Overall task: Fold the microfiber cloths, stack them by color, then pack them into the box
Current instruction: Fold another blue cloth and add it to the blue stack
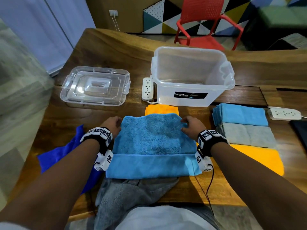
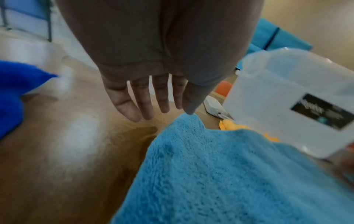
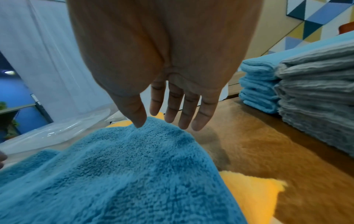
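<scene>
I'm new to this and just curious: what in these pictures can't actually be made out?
- Box label: small print too tiny in head view, blurred in left wrist view.
- Orange cloth: mostly hidden under light blue cloth.
- Grey cloth: cut off by the person's lap.
- Stack counts: layers unclear.

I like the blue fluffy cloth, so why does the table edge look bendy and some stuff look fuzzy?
Head view: the wide lens bows the table edge; the left margin smears. Left wrist view: the box is blurred, with a pale glare patch on the table; the cloth pile is sharper. Right wrist view: the cloth and grey stack look fairly crisp; the hand looms huge.
</scene>
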`<state>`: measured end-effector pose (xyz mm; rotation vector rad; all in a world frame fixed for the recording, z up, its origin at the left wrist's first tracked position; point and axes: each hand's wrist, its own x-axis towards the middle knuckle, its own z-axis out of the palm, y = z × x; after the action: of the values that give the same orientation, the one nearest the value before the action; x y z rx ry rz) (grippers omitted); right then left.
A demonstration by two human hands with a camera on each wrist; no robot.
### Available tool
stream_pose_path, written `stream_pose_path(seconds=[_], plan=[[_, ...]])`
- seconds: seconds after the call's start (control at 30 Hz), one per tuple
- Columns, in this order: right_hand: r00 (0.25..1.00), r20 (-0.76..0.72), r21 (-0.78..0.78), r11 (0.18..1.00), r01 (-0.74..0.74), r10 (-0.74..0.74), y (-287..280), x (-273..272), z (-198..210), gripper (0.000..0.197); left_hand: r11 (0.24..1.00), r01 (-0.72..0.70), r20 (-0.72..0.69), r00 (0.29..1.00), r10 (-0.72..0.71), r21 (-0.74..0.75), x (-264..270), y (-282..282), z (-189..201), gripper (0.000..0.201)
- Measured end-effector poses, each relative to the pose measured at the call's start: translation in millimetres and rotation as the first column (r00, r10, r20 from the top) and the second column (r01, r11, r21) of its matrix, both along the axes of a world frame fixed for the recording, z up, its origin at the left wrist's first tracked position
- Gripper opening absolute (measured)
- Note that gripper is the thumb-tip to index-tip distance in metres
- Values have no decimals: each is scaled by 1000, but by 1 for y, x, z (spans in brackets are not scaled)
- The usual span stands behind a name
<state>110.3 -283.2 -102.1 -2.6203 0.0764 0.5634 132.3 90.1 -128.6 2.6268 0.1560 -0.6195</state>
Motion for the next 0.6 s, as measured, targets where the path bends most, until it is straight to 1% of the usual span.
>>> stream_pose_path(seconds=[0.03,0.1,0.2,0.27,0.33,0.4,0.47,0.53,0.6], plan=[[1000,-13,-8,1000,-15,15,2,4,0,44,997,63,-1,998,-63,47,5,-2,-1,52],[998,-42,-47,998,-51,49,8,14,0,55,984,142,2,990,-143,104,12,-12,0,56],[994,-53,-66,993,-102,99,14,32,-4,73,975,176,15,984,-179,137,24,-26,4,61],[986,-90,-54,988,-144,139,18,43,-7,84,964,212,-19,977,-211,160,32,-32,4,69],[977,-128,-50,983,-179,172,22,50,-11,87,944,272,-99,961,-257,186,37,-37,6,75],[973,-142,-57,980,-192,183,25,55,-16,82,906,335,-185,938,-294,256,39,-44,8,78],[969,-154,-47,978,-201,192,27,60,-22,72,846,400,-217,914,-342,352,40,-48,11,68],[968,-128,-47,973,-225,218,25,64,-23,53,794,436,-212,900,-382,423,42,-47,14,52],[965,-87,-67,965,-255,249,19,67,-23,30,764,460,-205,887,-413,453,44,-39,21,38]])
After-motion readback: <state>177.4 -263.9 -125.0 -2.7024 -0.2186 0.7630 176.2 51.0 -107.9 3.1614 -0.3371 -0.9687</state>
